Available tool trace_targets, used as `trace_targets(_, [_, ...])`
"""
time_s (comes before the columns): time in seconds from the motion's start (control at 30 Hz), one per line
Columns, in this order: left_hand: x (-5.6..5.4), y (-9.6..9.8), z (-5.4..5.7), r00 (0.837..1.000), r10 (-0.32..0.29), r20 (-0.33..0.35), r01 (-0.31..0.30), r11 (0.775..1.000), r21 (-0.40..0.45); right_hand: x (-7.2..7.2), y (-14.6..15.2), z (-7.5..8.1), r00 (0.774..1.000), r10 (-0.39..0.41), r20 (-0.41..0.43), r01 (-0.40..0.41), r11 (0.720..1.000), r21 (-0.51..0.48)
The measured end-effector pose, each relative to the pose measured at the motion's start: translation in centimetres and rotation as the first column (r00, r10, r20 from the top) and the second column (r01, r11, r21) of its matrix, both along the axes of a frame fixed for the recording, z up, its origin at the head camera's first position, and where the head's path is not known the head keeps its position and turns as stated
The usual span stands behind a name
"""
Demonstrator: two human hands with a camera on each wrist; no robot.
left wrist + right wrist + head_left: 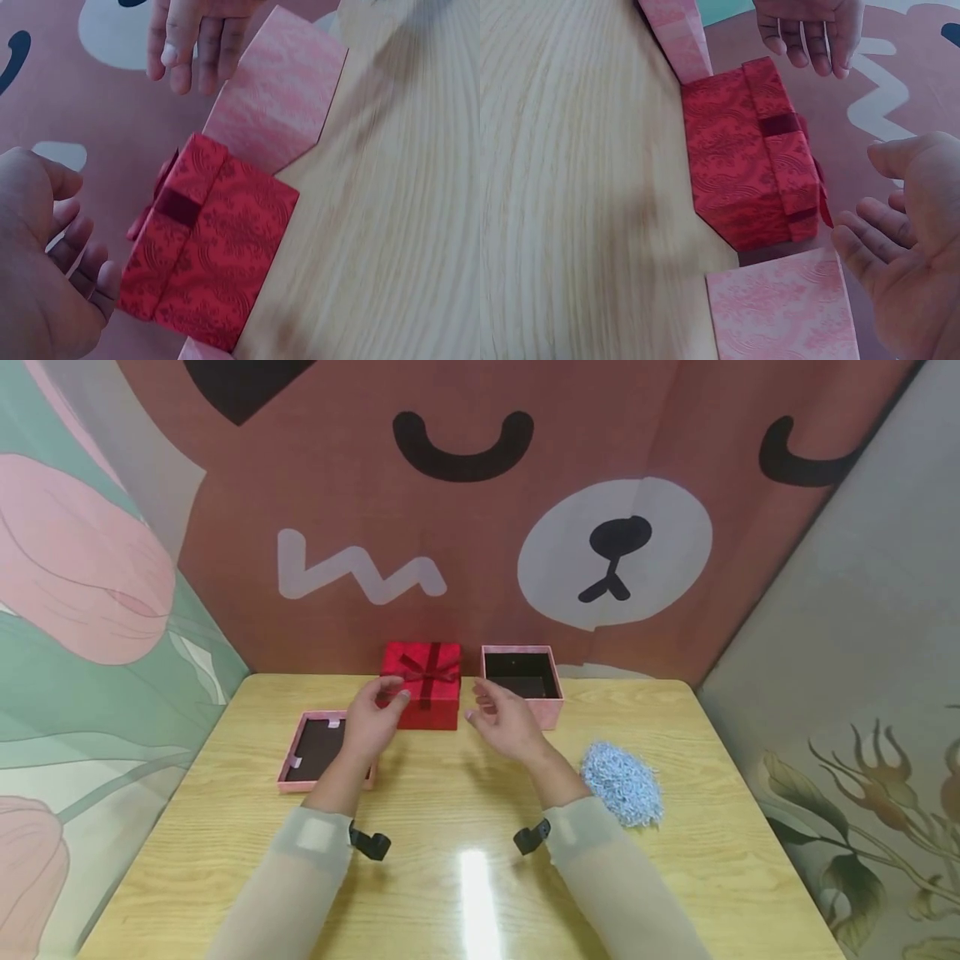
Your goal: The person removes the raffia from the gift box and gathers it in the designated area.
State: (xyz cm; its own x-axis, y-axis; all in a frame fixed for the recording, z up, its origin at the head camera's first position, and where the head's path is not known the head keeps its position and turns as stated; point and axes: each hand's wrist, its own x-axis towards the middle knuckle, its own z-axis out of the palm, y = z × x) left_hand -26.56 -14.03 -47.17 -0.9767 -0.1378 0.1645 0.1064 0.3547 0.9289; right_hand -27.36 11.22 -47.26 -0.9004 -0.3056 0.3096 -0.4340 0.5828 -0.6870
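Note:
A red gift box with a dark red ribbon and bow stands lidded at the back of the table. My left hand hovers by its left side, fingers loosely bent and holding nothing. On the other side, my right hand hangs in the air between the red box and an uncovered pink box with a black inside. Both wrist views show the red box between the two hands, with the pink box close beside it. Neither hand grips anything.
A pink box lid lies with its black inside up at the left, partly behind my left forearm. A heap of light blue shredded paper sits to the right of my right forearm. A printed curtain rises behind the table.

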Motion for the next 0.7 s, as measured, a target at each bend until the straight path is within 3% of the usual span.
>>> trace_targets(0.2, [-0.5, -1.1, -0.6, 0.998, 0.061, -0.012, -0.061, 0.997, -0.036, -0.3, -0.9, -0.7, 0.998, 0.012, 0.055, -0.011, 1.000, -0.025])
trace_targets(0.4, [-1.0, -1.8, -1.3, 0.994, 0.108, 0.010, -0.107, 0.994, -0.008, -0.6, -1.6, -1.4, 0.994, -0.018, 0.106, 0.012, 0.999, 0.052])
trace_targets(0.7, [-1.9, -2.3, -2.4, 0.997, 0.067, 0.030, -0.065, 0.996, -0.060, -1.2, -3.0, -2.5, 0.992, 0.022, 0.124, -0.028, 0.999, 0.044])
